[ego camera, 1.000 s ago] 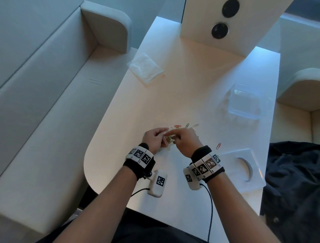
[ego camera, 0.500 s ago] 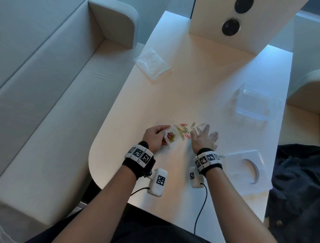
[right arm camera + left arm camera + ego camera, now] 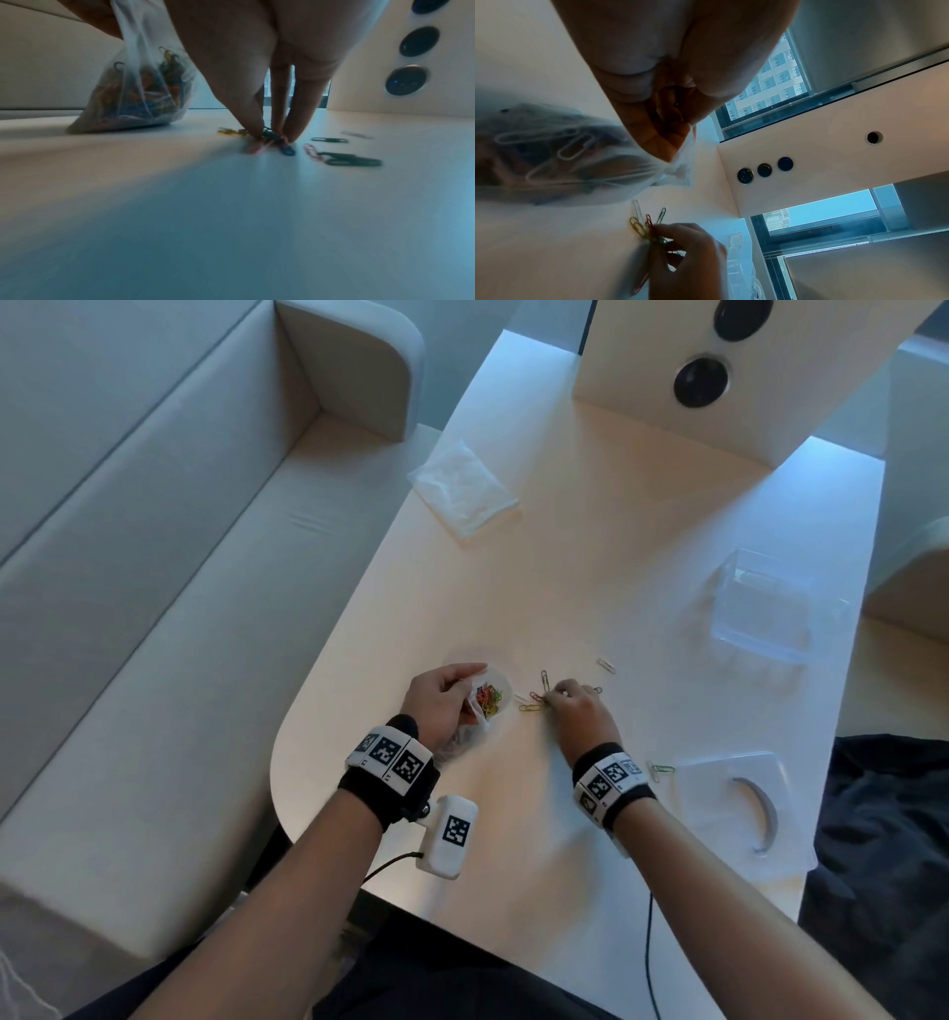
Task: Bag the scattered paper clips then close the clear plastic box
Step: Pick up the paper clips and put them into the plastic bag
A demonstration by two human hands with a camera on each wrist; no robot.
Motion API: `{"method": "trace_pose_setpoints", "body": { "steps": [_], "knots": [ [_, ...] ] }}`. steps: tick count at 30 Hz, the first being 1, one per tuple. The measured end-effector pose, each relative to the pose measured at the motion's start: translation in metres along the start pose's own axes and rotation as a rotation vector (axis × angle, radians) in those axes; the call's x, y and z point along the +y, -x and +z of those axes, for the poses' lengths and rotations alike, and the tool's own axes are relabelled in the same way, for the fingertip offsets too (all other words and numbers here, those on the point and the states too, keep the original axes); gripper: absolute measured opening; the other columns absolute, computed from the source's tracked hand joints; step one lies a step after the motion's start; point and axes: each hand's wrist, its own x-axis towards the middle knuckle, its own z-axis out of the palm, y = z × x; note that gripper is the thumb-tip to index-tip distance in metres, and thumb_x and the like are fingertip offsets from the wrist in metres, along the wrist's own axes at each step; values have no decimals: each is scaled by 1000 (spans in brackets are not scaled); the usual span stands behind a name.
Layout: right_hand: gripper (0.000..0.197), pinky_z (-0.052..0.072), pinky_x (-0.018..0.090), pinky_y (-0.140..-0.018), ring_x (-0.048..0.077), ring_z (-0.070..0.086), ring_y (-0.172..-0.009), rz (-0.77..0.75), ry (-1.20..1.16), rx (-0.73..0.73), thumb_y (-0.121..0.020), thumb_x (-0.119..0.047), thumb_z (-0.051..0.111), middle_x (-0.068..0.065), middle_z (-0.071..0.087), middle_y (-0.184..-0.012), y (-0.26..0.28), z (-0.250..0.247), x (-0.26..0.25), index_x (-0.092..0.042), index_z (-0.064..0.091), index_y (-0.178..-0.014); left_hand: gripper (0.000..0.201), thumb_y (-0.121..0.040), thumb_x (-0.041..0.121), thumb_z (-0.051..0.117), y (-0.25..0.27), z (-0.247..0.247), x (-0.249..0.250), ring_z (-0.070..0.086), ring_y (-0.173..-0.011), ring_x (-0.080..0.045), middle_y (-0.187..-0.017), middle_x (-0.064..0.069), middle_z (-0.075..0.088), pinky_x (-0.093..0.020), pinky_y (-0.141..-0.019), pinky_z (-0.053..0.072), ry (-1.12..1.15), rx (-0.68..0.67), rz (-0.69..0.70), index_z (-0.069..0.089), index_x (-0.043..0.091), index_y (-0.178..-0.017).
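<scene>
My left hand [image 3: 445, 698] grips the mouth of a small clear plastic bag [image 3: 488, 698] that rests on the white table and holds several coloured paper clips [image 3: 144, 95]. Just to its right, my right hand [image 3: 570, 706] has its fingertips [image 3: 257, 130] down on the table, pinching a small bunch of clips [image 3: 272, 136]. More loose clips [image 3: 539, 690] lie around that hand, one [image 3: 607, 665] farther back and one [image 3: 660, 768] by my right wrist. The clear plastic box [image 3: 770, 608] stands open at the right, and its lid [image 3: 744, 803] lies flat at the near right.
A second clear bag [image 3: 462, 487] lies at the far left of the table [image 3: 590, 531]. A white upright panel with round dark sockets [image 3: 701, 382] stands at the back. A pale sofa [image 3: 154, 557] runs along the left, dark cloth [image 3: 883, 839] lies at the right.
My right hand left the bag's mouth, swept right over the scattered clips with spread fingers, and now has closed its fingertips on a bunch. My left hand kept hold of the bag.
</scene>
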Motion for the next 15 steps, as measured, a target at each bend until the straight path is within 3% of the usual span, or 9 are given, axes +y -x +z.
{"method": "trace_pose_setpoints", "body": {
  "steps": [2, 3, 6, 8, 10, 12, 13, 15],
  "knots": [
    [23, 56, 35, -76, 30, 64, -84, -1, -66, -15, -76, 9, 67, 12, 66, -98, -3, -6, 13, -3, 74, -94, 26, -96, 6, 51, 0, 2, -1, 67, -98, -27, -109, -11, 68, -38, -88, 56, -1, -4, -8, 72, 18, -105],
    [17, 56, 33, -76, 29, 64, -80, 20, -125, 8, -77, 6, 69, 11, 67, -94, -5, -9, 18, -3, 76, -90, 25, -96, 6, 51, 0, 4, -1, 68, -90, -24, -107, -11, 68, -34, -80, 59, 4, -11, -17, 71, 16, -108],
    [9, 54, 27, -83, 18, 65, -77, 298, -393, 89, -82, -9, 73, 6, 73, -88, -6, -22, 30, -8, 78, -89, 26, -97, 6, 50, 2, 11, -1, 65, -73, -16, -96, -6, 67, -23, -55, 57, 11, -23, -56, 69, 11, -115],
    [14, 51, 22, -87, 12, 67, -81, 598, -644, 67, -78, -16, 78, 1, 74, -87, -4, -27, 40, -12, 79, -92, 27, -97, 5, 49, 1, 15, -2, 65, -75, -17, -98, -7, 67, -22, -55, 57, -14, -16, -56, 70, 12, -114],
    [21, 55, 25, -87, 15, 69, -85, 797, -1101, 2, -78, -11, 77, 4, 75, -91, -1, -33, 45, -7, 77, -99, 28, -96, 5, 49, 0, 18, -4, 65, -79, -18, -99, -7, 68, -25, -62, 58, -31, -10, -55, 71, 14, -113],
    [23, 60, 25, -78, 18, 70, -85, 849, -1593, -16, -85, 1, 67, 14, 71, -98, 3, -46, 37, 5, 69, -107, 28, -96, 5, 50, -1, 22, -3, 66, -83, -20, -101, -8, 69, -31, -72, 59, -36, -3, -59, 71, 16, -110],
    [21, 60, 23, -72, 18, 71, -83, 832, -1728, -35, -87, 4, 63, 17, 70, -99, 5, -55, 29, 7, 66, -108, 28, -96, 6, 50, -1, 23, -3, 67, -84, -21, -101, -7, 69, -32, -76, 59, -39, 1, -58, 72, 17, -110],
    [20, 59, 21, -70, 18, 72, -81, 708, -1781, -109, -87, 5, 61, 18, 71, -97, 7, -71, 6, 7, 66, -106, 27, -97, 7, 50, -1, 25, -2, 67, -81, -19, -100, -7, 69, -30, -71, 59, -42, 4, -54, 71, 17, -110]
  ]
}}
